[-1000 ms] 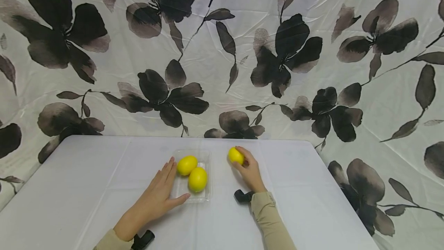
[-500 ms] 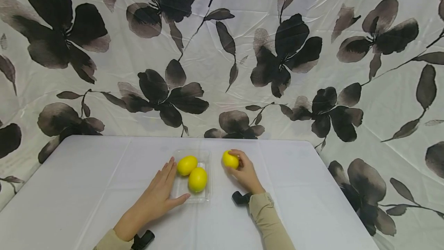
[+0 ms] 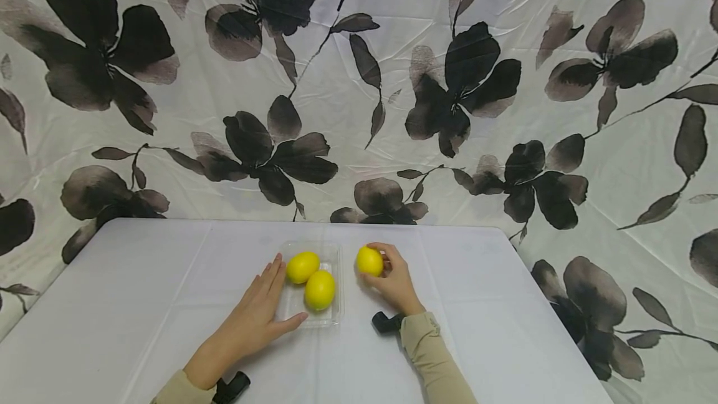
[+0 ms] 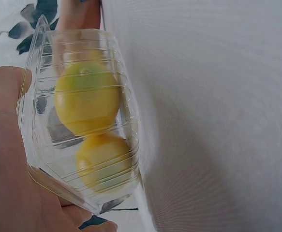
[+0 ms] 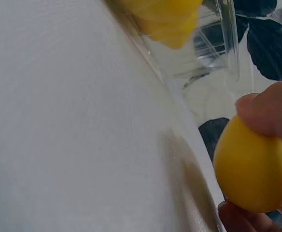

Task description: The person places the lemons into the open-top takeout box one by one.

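Observation:
My right hand (image 3: 397, 279) grips a yellow lemon (image 3: 369, 261) between thumb and fingers, a short way right of a clear plastic container (image 3: 292, 313). In the right wrist view the held lemon (image 5: 254, 166) shows with the thumb on its upper side. Inside the container lie two lemons: one at the back left (image 3: 302, 267), the other nearer the front right (image 3: 320, 290). My left hand (image 3: 252, 317) rests along the container's left side, fingers straight and thumb spread toward its front edge. Through the ribbed clear wall (image 4: 39, 140), the left wrist view shows both lemons.
A white cloth (image 3: 168, 279) covers the table, whose back edge meets a hanging floral sheet (image 3: 359, 80). Black wrist devices sit at the left wrist (image 3: 232, 387) and the right wrist (image 3: 387, 323).
My right hand has carried its lemon left and slightly toward me, closer to the container. The left hand, the container and the two lemons in it have stayed put.

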`<state>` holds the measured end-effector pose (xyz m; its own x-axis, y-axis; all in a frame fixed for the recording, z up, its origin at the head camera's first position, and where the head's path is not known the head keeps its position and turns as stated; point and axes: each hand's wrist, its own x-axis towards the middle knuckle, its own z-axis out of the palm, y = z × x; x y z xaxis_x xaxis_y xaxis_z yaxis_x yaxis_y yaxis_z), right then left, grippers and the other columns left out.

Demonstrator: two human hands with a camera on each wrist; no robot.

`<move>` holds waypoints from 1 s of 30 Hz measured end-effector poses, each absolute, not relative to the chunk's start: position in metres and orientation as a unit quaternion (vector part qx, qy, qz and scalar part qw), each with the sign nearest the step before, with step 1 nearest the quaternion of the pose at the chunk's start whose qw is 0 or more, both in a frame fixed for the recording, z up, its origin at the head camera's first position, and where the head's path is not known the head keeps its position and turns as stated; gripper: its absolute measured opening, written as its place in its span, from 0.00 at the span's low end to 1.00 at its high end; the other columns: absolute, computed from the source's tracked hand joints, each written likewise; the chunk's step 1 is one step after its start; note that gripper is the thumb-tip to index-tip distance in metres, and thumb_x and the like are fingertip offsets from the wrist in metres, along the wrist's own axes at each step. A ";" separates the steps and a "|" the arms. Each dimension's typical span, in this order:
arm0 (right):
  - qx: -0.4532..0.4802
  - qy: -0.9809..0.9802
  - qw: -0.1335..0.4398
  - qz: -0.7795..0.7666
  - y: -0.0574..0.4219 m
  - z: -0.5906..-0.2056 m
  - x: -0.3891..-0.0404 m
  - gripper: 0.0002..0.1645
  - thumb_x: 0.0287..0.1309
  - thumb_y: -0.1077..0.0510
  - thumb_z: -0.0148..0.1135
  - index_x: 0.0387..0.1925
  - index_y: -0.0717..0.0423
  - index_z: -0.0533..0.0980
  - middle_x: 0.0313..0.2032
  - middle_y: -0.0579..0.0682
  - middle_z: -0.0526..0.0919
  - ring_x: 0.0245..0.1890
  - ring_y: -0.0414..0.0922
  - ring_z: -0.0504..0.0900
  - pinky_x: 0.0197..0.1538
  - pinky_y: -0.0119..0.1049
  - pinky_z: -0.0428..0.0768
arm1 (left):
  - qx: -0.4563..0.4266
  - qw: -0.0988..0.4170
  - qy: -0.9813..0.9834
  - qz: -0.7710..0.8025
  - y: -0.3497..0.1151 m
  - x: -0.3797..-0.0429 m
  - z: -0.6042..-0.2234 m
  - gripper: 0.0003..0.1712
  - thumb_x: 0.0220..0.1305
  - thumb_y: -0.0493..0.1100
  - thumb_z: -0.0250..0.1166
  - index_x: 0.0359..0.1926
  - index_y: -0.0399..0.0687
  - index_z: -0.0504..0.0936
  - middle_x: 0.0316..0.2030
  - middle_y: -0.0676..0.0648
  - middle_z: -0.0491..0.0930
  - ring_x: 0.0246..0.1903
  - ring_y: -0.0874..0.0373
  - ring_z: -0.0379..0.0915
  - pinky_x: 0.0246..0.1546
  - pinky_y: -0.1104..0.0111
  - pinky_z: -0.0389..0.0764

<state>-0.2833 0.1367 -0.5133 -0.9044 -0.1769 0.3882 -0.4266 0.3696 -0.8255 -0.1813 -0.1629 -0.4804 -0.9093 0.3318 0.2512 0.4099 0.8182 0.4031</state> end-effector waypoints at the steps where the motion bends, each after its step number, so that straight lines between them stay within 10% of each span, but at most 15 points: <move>1: 0.188 -0.816 0.125 0.532 0.136 -0.513 -0.283 0.35 0.45 0.62 0.77 0.58 0.46 0.76 0.55 0.46 0.77 0.47 0.47 0.75 0.53 0.42 0.78 | -0.195 0.086 -0.950 -0.229 -0.163 -0.181 -0.480 0.63 0.61 0.72 0.60 0.74 0.27 0.50 0.77 0.34 0.41 0.74 0.35 0.43 0.71 0.41 0.50; 14: 0.237 -0.771 0.192 0.559 0.120 -0.496 -0.279 0.36 0.43 0.62 0.79 0.57 0.49 0.75 0.52 0.49 0.76 0.44 0.52 0.76 0.50 0.49 0.80 | -0.193 0.080 -0.951 -0.227 -0.162 -0.180 -0.478 0.63 0.61 0.73 0.59 0.74 0.27 0.49 0.77 0.33 0.41 0.74 0.35 0.43 0.71 0.41 0.49; 30: 0.295 -0.772 0.138 0.545 0.081 -0.435 -0.236 0.33 0.44 0.65 0.76 0.55 0.63 0.74 0.52 0.59 0.77 0.46 0.56 0.77 0.49 0.47 0.79 | -0.191 0.079 -0.952 -0.226 -0.162 -0.182 -0.478 0.62 0.61 0.73 0.59 0.74 0.27 0.50 0.77 0.33 0.42 0.74 0.34 0.42 0.70 0.40 0.49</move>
<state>-0.2359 0.0811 -0.4347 -0.7879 -0.3045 0.5353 -0.6063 0.2314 -0.7608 -0.1818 -0.1624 -0.4778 -0.9143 0.3283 0.2373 0.3999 0.8248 0.3998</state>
